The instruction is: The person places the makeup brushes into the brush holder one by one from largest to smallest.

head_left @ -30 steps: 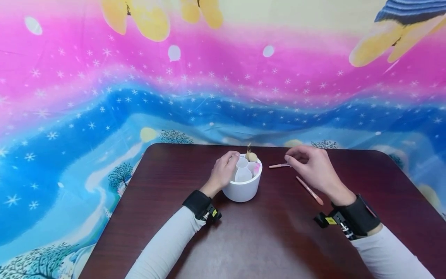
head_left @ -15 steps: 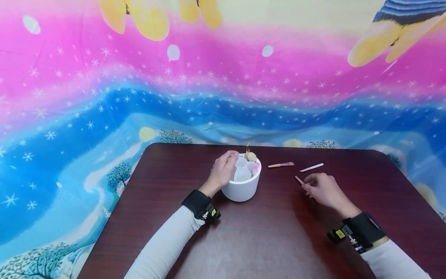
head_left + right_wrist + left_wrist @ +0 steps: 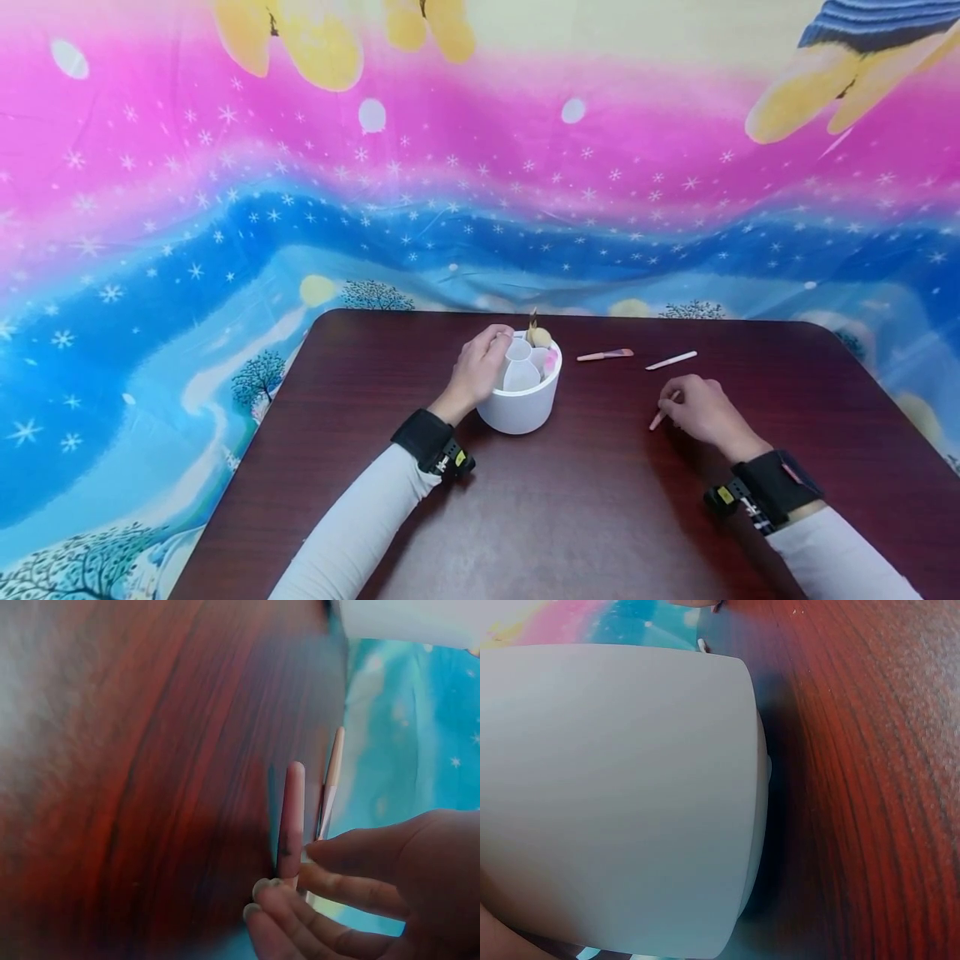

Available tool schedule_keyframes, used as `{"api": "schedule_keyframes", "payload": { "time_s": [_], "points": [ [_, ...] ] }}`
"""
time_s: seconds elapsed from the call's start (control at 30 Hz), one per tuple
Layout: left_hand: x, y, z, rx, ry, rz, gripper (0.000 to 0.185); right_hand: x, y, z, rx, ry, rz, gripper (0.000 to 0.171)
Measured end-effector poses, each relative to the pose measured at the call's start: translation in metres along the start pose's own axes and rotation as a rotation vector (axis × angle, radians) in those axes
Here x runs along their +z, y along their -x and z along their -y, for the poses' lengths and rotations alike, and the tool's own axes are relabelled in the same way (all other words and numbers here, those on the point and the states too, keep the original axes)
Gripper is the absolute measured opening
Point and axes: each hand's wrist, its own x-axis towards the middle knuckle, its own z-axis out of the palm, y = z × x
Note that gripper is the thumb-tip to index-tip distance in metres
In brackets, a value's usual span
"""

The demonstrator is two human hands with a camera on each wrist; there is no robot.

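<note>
A dark reddish-brown wooden bench [image 3: 570, 500] is filling the lower part of the head view, with a bright pink and blue printed cloth [image 3: 225, 208] hanging behind its far edge.

Left of centre, near the far edge, the left hand [image 3: 480, 372] is gripping the rim of a round white plastic organiser cup with inner compartments [image 3: 522, 392]; its grip is curling over the cup's left wall, thumb outside. A beige sponge-tipped tool [image 3: 539, 336] is standing in the cup's far compartment, and something pink [image 3: 552, 361] is sitting in a compartment on its right side. The left wrist view is showing only the cup's smooth white wall [image 3: 615, 795] resting on the bench.

Just right of the cup, a short pink-handled brush [image 3: 604, 355] is lying flat, and further right a thin white stick [image 3: 671, 360] is lying, both near the far edge.

Toward the right side, the right hand [image 3: 705, 412] is resting low on the bench, its grip pinching a slim pink stick-shaped handle [image 3: 658, 418] between thumb and fingertips [image 3: 277, 892]. The handle's free end is pointing toward the person.
</note>
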Motion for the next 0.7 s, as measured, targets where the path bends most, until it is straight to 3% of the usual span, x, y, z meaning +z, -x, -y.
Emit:
{"api": "schedule_keyframes", "payload": {
  "time_s": [0.23, 0.43, 0.7],
  "points": [
    [0.001, 0.000, 0.001, -0.003, -0.005, 0.006, 0.051, -0.002, -0.008, 0.007, 0.075, 0.064, 0.035, 0.006],
    [0.001, 0.000, 0.001, -0.003, 0.004, 0.005, 0.050, -0.002, -0.012, 0.012, 0.147, 0.094, 0.056, 0.018],
    [0.001, -0.002, 0.002, 0.009, 0.001, -0.007, 0.052, -0.008, -0.013, 0.022, 0.077, 0.049, 0.066, 0.010]
  ]
}}
